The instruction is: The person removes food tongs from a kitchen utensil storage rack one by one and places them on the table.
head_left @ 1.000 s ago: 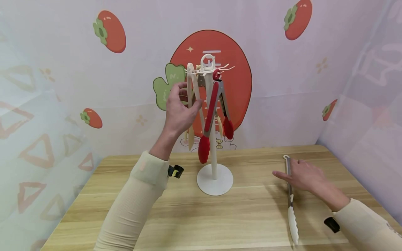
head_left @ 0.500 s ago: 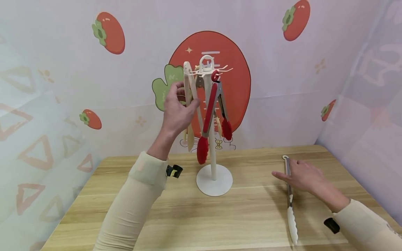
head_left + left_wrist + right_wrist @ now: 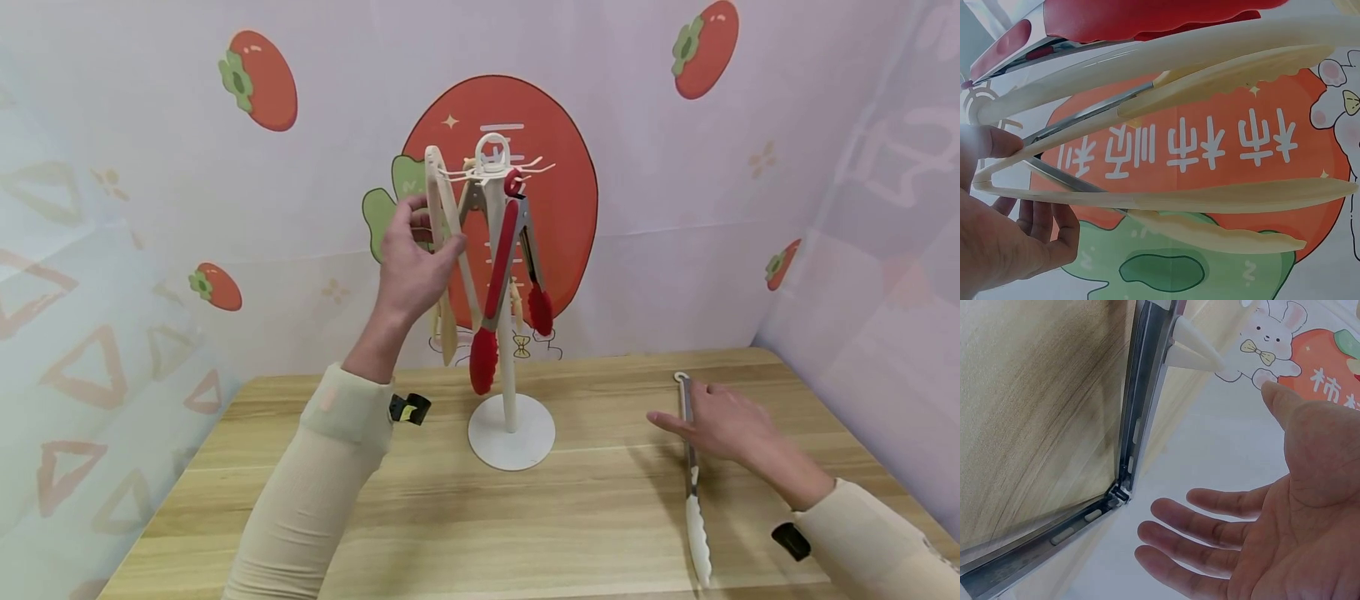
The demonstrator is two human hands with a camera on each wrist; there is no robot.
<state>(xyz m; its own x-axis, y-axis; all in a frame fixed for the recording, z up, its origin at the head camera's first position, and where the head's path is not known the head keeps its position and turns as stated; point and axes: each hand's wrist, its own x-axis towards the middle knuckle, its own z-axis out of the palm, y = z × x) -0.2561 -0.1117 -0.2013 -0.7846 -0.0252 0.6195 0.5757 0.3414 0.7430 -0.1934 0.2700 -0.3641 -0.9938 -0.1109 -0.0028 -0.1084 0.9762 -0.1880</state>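
Observation:
My left hand [image 3: 416,260] holds a pair of cream tongs [image 3: 1222,194] near the hinged top, thumb on one arm and fingers on the other. The tongs hang spread, tips down, at the left side of a white hanging rack [image 3: 509,379]; their top is right at the hook tips. Behind them hangs a second pair, metal tongs with beige tips [image 3: 1216,232]. My right hand [image 3: 723,423], palm and fingers spread in the right wrist view, is next to metal tongs with white scalloped tips [image 3: 697,533], which stand spread on the table.
Red-handled tongs [image 3: 484,358] hang at the front of the rack, close to my left thumb. The rack's round white base [image 3: 487,442] stands on the wooden table [image 3: 600,533]. A printed cloth wall [image 3: 645,275] closes off the back.
My left hand has drawn the cream tongs to the left, away from the rack's centre, their top shifting outward along the hooks. My right hand has hardly moved.

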